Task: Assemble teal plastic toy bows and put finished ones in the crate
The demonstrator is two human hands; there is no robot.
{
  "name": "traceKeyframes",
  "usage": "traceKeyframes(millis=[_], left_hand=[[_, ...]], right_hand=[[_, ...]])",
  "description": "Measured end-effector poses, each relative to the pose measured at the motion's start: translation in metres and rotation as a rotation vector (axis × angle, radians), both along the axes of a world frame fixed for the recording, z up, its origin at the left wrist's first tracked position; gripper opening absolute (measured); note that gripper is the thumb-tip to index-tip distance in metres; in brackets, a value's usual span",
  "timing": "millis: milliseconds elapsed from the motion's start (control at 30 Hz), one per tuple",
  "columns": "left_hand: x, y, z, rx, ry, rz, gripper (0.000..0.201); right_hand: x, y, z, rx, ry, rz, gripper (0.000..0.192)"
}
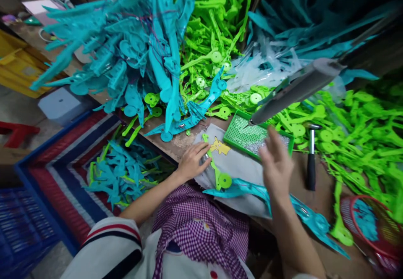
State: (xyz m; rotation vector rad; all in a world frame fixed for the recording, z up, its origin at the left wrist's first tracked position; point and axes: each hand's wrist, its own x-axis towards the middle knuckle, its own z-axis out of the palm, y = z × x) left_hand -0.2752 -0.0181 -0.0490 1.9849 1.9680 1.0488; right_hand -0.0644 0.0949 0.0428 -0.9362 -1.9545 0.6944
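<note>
My left hand [195, 159] is closed on a slim lime-green plastic part [217, 172] with a round disc at its near end. A small shiny metal piece shows by its fingertips. The part lies on a grey cloth [245, 165] with a yellow cartoon figure. My right hand [277, 165] is raised over the cloth, blurred, its fingers apart and nothing seen in them. Just beyond it hangs a grey power screwdriver [292, 88], bit pointing down at a green tray [241, 142] of small metal screws. A long turquoise plastic part [244, 188] lies across the near cloth, passing behind my right wrist.
Turquoise parts [126, 52] are heaped at the back left, green parts [371, 140] at the back and right. A hammer [311, 161] and a red mesh basket [349, 211] are on the right. Left and below, a striped-lined bin [63, 174] holds mixed parts.
</note>
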Motion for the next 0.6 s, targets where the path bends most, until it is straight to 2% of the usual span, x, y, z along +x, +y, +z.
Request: traceKeyframes(millis=[33,100,167,233,300,433,600], left_hand=[[0.0,0.0,0.0,0.004,0.003,0.008,0.04],[0.001,0.0,0.0,0.016,0.001,0.027,0.039],[0.002,0.0,-0.001,0.028,-0.004,0.049,0.038],[0.003,-0.001,-0.003,0.041,-0.004,0.068,0.037],[0.003,-0.001,-0.004,0.052,0.0,0.074,0.036],[0.001,0.0,-0.004,0.07,0.01,0.056,0.037],[0.0,0.0,-0.003,0.055,0.016,0.046,0.037]], right_hand=[[-0.007,0.021,0.015,0.018,0.135,-0.052,0.059],[-0.026,0.061,0.035,-0.014,0.291,-0.005,0.059],[-0.047,0.094,0.04,-0.094,0.334,0.067,0.051],[-0.063,0.115,0.032,-0.142,0.368,0.076,0.043],[-0.071,0.127,0.018,-0.144,0.423,0.015,0.039],[-0.077,0.133,-0.006,-0.194,0.521,-0.077,0.036],[-0.081,0.133,-0.017,-0.263,0.589,-0.095,0.038]])
